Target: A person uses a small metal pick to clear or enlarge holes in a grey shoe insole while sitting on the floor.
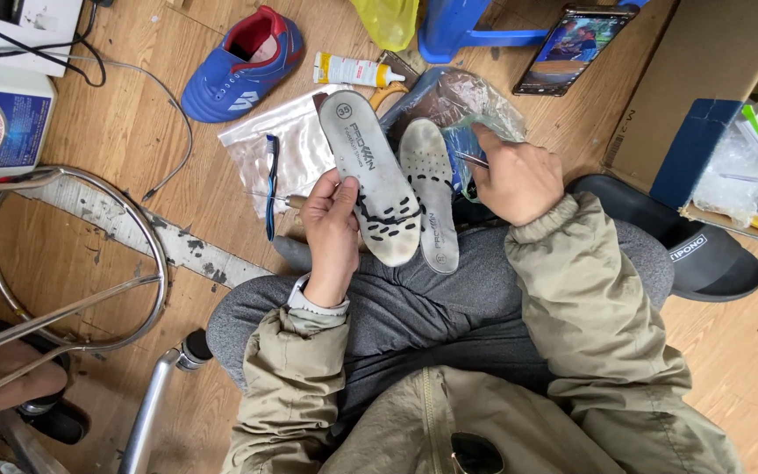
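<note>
Grey-white insole (370,175) up in left hand (331,230), second insole (432,193) lying just beside it over the lap.

Left grip closed on the first insole's edge, thumb on top, underside facing up. Right hand (519,180) pinched shut on a thin metal tool (474,160), tip near the second insole. Both insoles are out of the shoe; looks like neither has glue on it yet, so mid-job. On the floor beyond: blue shoe (239,66), capped glue tube (357,70), blue toothbrush (271,184) on a clear zip bag (287,140), phone (576,44), black slide sandal (695,254).
</note>
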